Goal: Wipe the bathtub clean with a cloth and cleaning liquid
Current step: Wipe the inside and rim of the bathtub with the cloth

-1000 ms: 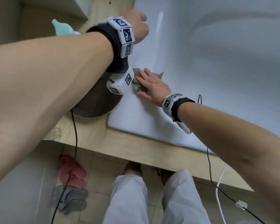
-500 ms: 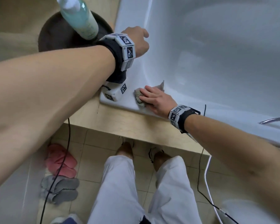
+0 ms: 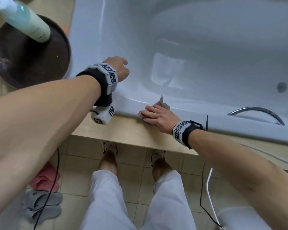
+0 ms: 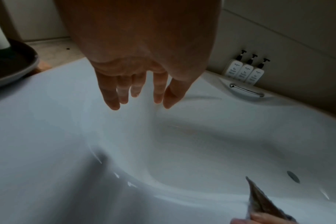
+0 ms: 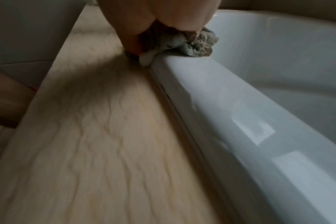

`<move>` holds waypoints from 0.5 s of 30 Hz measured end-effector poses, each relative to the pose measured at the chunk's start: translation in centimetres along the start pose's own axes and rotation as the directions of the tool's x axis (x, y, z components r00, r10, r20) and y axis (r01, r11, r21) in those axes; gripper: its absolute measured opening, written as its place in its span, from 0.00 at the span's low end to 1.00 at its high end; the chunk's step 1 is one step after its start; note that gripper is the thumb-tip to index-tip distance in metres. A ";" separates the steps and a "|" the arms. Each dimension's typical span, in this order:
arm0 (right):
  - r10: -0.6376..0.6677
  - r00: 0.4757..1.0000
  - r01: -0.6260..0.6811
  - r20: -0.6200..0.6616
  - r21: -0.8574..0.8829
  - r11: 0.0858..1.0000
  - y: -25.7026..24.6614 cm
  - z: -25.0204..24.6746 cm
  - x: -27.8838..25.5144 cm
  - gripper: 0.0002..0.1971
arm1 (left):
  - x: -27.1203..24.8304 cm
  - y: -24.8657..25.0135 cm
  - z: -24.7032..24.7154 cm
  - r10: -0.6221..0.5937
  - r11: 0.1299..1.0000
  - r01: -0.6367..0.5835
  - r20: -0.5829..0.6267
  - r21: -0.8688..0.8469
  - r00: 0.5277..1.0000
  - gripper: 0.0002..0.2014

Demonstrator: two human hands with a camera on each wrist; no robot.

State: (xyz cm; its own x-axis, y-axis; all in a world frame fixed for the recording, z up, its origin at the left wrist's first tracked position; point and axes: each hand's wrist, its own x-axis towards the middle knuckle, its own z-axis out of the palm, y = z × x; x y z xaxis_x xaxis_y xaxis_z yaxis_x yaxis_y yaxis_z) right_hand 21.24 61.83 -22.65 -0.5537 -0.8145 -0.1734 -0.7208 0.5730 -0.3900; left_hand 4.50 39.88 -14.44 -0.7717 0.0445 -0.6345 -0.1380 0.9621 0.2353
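**Rim wipe in progress: keep the cloth flat on the near edge**

Your right hand [image 3: 158, 116] sits lower centre of the head view, fingers nearly straight and pressing the cloth [image 3: 163, 104] onto the near rim of the bathtub [image 3: 206, 55]. The right wrist view shows the cloth bunched under the palm, straddling the rim and the seam where it meets the wooden ledge [image 5: 105, 136].

Your left hand [image 4: 142, 84] hangs over the tub's left end, fingers loose and slightly spread, holding nothing. In the wrist view I can't tell whether the fingertips touch the surface.

The cleaning bottle [image 3: 23, 19] stands on the dark round tray [image 3: 32, 63], upper left of the head view, well apart from both hands.

My take on doing this step well:
- Flatten the cloth; one corner sticks up, so less fabric is working.
- Keep even pressure and follow the rim's curve; work the seam too.
- Watch the metal handle [image 3: 256, 113] at right; go around it.
- The basin likely remains to be wiped.
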 end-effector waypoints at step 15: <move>0.540 0.802 -0.592 0.257 0.221 0.775 7.5 -3.9 -14.6 0.23 | -1.4 10.8 2.5 -0.040 0.999 0.040 0.028 -0.001 0.999 0.25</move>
State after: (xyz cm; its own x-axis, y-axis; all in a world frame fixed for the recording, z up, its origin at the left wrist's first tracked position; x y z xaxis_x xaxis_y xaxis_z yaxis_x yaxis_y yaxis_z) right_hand 22.28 78.32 -19.48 -0.7256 -0.3671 -0.5821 -0.1384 0.9064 -0.3991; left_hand 5.65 50.89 -12.84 -0.7476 0.0135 -0.6640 -0.1695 0.9628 0.2103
